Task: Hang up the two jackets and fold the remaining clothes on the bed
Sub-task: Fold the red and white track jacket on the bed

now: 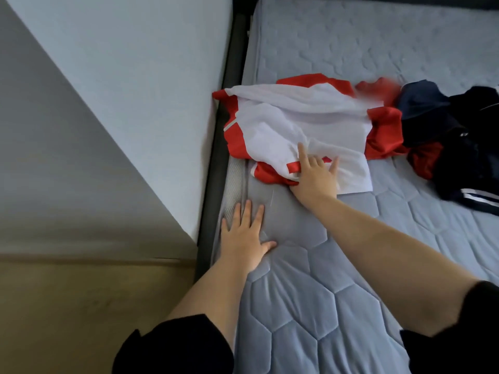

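Wall (121,85) and floor (81,306) are seen at far left, beside the dark bed frame (216,168).

The left hand (244,236) is laid flat on the bare mattress (310,306) near its left edge, fingers straight and spread, nothing held. It looks to be used as a brace.

Just beyond it, the red-and-white garment (291,122) lies crumpled against the left edge of the bed, its white inner side turned up. The right hand (314,176) is placed on the garment's near hem, fingers mostly extended and spread, pressing the cloth; whether the thumb is hooked under the fabric cannot be told.

Further right, a blurred red piece (378,89) and a pile of dark navy clothes (459,136) with white stripes are heaped, touching the red-and-white garment's right side.

Step judged in hand: the red-and-white garment is being taken up or flattened; nothing appears folded or hung yet. Whether it is a jacket cannot be confirmed.

Next move, judged: the garment needs to be gripped, pulled clear of the pile and spread out so its type can be told before folding or hanging.
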